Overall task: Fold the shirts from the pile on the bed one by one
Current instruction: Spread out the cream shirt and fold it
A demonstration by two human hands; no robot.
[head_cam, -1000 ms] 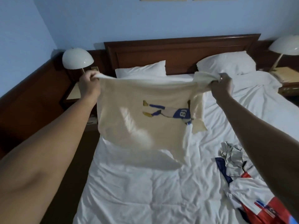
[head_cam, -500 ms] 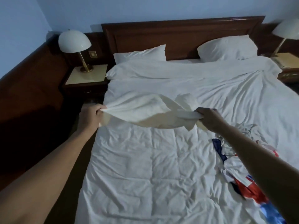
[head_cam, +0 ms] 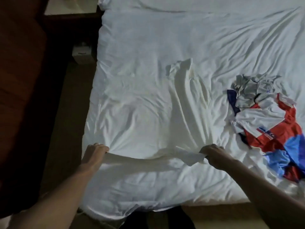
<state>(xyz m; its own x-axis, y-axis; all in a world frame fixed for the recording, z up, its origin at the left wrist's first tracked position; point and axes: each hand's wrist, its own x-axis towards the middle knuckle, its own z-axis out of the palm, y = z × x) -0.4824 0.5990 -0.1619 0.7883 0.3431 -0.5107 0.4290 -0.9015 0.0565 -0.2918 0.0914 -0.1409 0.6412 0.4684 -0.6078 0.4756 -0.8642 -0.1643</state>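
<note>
A cream shirt (head_cam: 148, 126) lies spread on the white bed, its near edge lifted off the cover. My left hand (head_cam: 94, 152) grips that edge at the left corner. At the right corner my right hand (head_cam: 212, 153) pinches a bunched bit of the fabric. The shirt's far end (head_cam: 179, 66) is crumpled toward the middle of the bed. A pile of shirts (head_cam: 267, 116) in grey, white, red and blue sits to the right of my right hand.
The white bed cover (head_cam: 165, 38) is wrinkled all over. The bed's foot edge (head_cam: 214, 207) runs just below my arms. A dark wooden wall and floor lie to the left, with a small white box (head_cam: 81, 53) and a bedside table (head_cam: 71, 7) beside the bed.
Both hands have brought the cream shirt down from mid-air and drawn it toward the foot of the bed, where it now lies. My view has tilted down.
</note>
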